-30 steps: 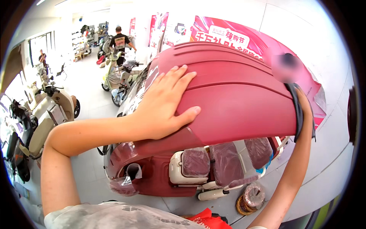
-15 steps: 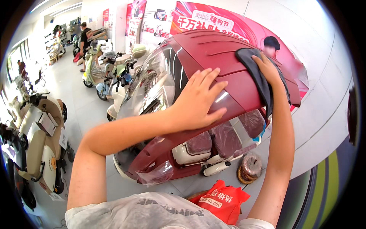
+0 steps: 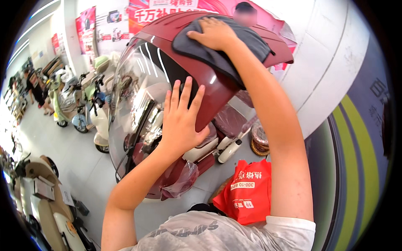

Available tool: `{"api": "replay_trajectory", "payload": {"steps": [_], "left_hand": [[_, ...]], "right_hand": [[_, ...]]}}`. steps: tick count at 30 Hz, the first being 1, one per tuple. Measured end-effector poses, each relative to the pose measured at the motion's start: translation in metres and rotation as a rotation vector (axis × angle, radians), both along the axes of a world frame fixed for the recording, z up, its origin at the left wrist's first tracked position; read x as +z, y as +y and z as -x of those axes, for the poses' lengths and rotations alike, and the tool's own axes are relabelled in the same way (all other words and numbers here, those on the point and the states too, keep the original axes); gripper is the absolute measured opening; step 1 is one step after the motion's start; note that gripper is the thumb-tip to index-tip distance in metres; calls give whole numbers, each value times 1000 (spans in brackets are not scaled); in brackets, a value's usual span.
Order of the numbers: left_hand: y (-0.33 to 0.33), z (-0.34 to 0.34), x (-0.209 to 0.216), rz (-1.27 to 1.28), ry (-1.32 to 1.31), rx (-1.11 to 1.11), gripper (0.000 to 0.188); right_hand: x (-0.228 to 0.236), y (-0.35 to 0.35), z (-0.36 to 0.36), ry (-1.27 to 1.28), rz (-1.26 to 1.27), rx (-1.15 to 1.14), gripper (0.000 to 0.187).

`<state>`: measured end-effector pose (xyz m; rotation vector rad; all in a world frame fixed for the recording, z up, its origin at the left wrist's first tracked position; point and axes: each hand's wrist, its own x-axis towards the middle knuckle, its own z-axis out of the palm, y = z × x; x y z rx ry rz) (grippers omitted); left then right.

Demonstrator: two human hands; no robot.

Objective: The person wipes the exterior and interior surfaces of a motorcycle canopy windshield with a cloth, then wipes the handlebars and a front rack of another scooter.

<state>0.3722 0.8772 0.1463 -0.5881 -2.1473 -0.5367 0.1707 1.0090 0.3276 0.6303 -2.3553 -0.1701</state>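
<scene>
A dark red vehicle with a roof [image 3: 272,39] and a clear curved windshield [image 3: 136,75] stands in front of me. A dark grey cloth [image 3: 251,46] lies spread over the roof, its near edge hanging past the roof's side. Flat on top of the cloth, my right hand [image 3: 215,34] presses with fingers stretched out and thumb apart. My left hand [image 3: 181,121] is open beside the windshield's dark upper edge, fingers spread, holding nothing. I cannot tell whether its palm touches the red frame. Plastic-wrapped seats [image 3: 229,121] show below the roof's edge.
A red bag [image 3: 247,192] stands close by my right side. Several scooters are parked at left, a beige one [image 3: 44,196] nearest. A person's head [image 3: 245,14] shows beyond the roof; another person [image 3: 35,90] stands far left. A white pillar [image 3: 322,67] rises at right.
My right hand and the cloth have moved forward along the roof toward the windshield. My left hand has shifted off the roof's front corner, fingers now pointing up. The view has turned right.
</scene>
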Motion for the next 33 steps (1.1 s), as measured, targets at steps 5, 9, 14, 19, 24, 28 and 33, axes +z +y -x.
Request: {"api": "replay_trajectory", "payload": {"steps": [5,9,14,19,24,28,33], "left_hand": [[5,0,2,8,8,-33,99],[6,0,2,19,20,-21,100],[6,-3,3,29,2,1,96],[11,-7,3,47,5,24,100],[12,-9,2,80,10,89,95],[10,-12,0,101,18,138,96],[9,-8,-7,56,24,120,97]], "right_hand": [[-1,-5,-8,13,-52,-7,84],[10,5,10,-76,10,56,84],[37,35,55,-229,99,2,89],[58,105,112,-399,258,78,84],[61,178,161,-576,396,201,78],[70,216,200,-631,483,83,78],[82,289,256,-737,437,165,73]]}}
